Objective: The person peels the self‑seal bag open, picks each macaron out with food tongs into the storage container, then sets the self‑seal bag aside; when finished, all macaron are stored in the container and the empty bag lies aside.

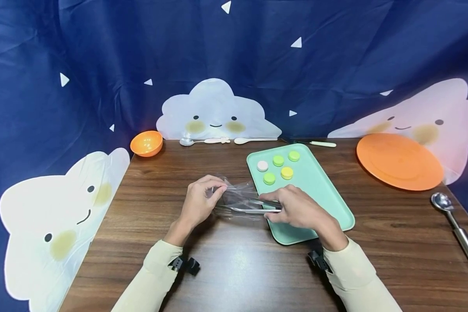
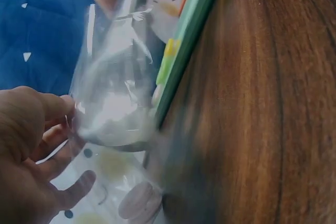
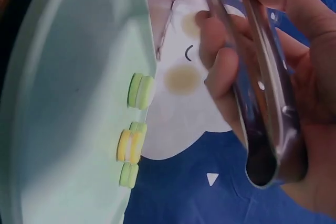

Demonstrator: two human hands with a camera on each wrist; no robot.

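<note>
The left hand [image 1: 198, 203] pinched a clear bag [image 1: 238, 199] just left of the green tray [image 1: 327, 195]. The right hand [image 1: 296, 209] gripped metal tongs [image 1: 253, 207], tips pointing into the bag above the table [image 1: 234, 268].

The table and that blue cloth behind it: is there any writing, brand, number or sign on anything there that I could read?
No readable text in any view.
Blue backdrop: only white triangles and smiling cloud faces, no words.
Clear bag, held by the left hand: no print visible.
Metal tongs, held by the right hand: no brand mark visible.
Green tray, its macarons, orange plate, orange bowl: unmarked.
</note>
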